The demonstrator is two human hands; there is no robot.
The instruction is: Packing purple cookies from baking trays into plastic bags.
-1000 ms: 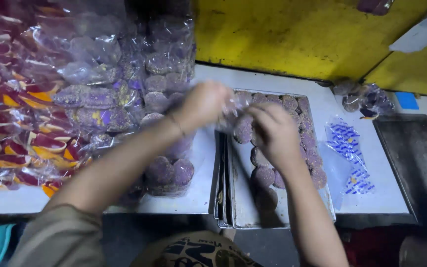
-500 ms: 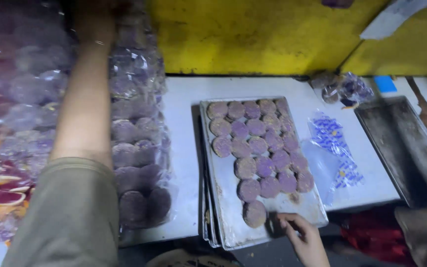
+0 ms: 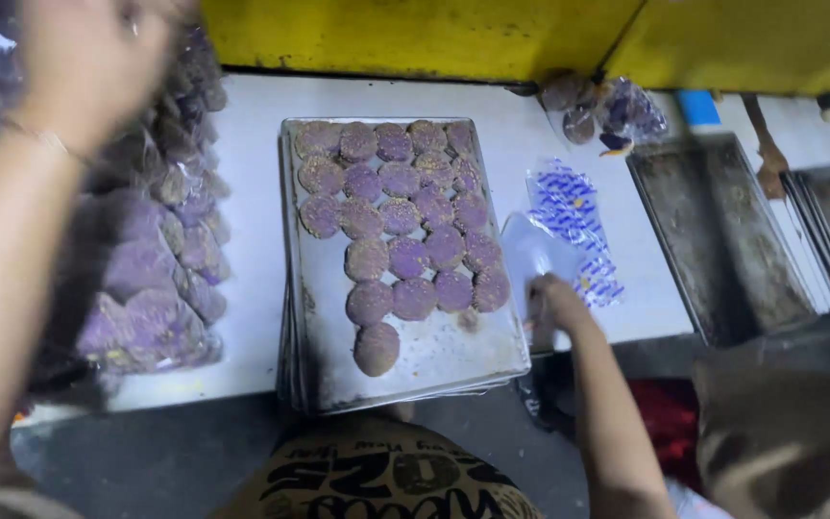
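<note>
At the table's (image 3: 252,144) near edge, the right hand (image 3: 551,300) has its fingers curled onto a clear plastic bag (image 3: 533,252), beside the metal tray (image 3: 434,360) of purple cookies (image 3: 405,250). Farther left, the left hand (image 3: 88,67) is raised and blurred above stacked packed cookie bags (image 3: 151,279); I cannot tell how its fingers are set.

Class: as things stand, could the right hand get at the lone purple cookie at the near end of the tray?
Probably yes. The right hand is on a clear bag just beside the tray. The cookie lies uncovered, with bare tray between them and nothing in the way.
</note>
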